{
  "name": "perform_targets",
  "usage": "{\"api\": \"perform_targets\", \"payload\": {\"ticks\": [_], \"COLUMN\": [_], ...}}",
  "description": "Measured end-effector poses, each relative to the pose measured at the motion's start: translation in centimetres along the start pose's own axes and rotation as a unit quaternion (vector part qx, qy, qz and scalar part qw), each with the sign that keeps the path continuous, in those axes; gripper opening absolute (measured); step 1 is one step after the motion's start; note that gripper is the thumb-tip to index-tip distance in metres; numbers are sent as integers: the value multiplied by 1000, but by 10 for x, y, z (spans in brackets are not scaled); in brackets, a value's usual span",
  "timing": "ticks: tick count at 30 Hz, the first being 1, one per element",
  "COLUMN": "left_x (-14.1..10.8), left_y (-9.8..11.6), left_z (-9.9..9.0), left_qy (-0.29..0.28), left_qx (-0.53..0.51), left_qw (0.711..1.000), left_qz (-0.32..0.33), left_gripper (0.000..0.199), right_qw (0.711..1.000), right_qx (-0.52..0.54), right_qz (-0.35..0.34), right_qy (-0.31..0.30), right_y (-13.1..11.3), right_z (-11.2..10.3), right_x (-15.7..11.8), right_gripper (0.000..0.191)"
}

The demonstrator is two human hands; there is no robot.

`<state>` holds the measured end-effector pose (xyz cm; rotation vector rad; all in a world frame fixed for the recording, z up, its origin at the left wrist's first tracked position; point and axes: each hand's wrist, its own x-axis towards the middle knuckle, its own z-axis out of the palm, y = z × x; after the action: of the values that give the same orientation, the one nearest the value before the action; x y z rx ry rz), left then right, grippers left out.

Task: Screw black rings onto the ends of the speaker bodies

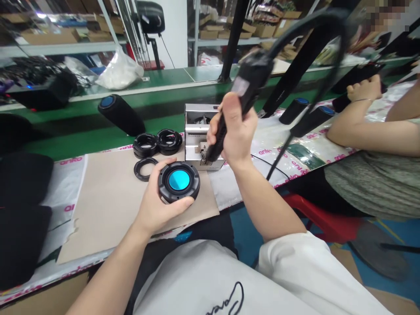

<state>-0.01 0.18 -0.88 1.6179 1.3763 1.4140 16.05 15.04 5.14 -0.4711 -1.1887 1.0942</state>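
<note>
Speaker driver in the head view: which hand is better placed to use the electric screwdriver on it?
Right, probably: the right hand grips the electric screwdriver, its lower end down at the silver screw feeder, while the left hand is occupied cradling the speaker driver.

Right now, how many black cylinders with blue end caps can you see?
3. One cylinder lies tilted at the edge of the green belt. Two more, and, lie right of the metal machine, near the co-worker's hand, which may hide another.

L hand point(154, 205) cupped (R hand point(233, 131) raised)
</note>
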Motion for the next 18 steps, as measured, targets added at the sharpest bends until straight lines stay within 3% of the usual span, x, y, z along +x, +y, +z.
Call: {"api": "perform_targets", "payload": {"ticks": [4,13,15,18], "left_x": [1,0,0,0], "left_y": [0,-1,0,0], "left_z": [0,1,0,0], "left_qy": [2,3,3,-2], "left_qx": [7,-23,-25,-31], "left_qw": [1000,1000,1000,999], "left_qz": [2,-3,-5,-9], "left_gripper": [89,87,87,87], "right_qw": [998,997,999,1000], "right_qx": [-28,-21,7,-12], "right_qz": [-43,57,37,4], "right_qy": [30,-41,-38,-27], "right_y": [-11,-5,-22,-69], "right_z": [10,4,4,10], "right_x": [4,-11,-12,-5], "right_gripper": [62,49,46,53]}}
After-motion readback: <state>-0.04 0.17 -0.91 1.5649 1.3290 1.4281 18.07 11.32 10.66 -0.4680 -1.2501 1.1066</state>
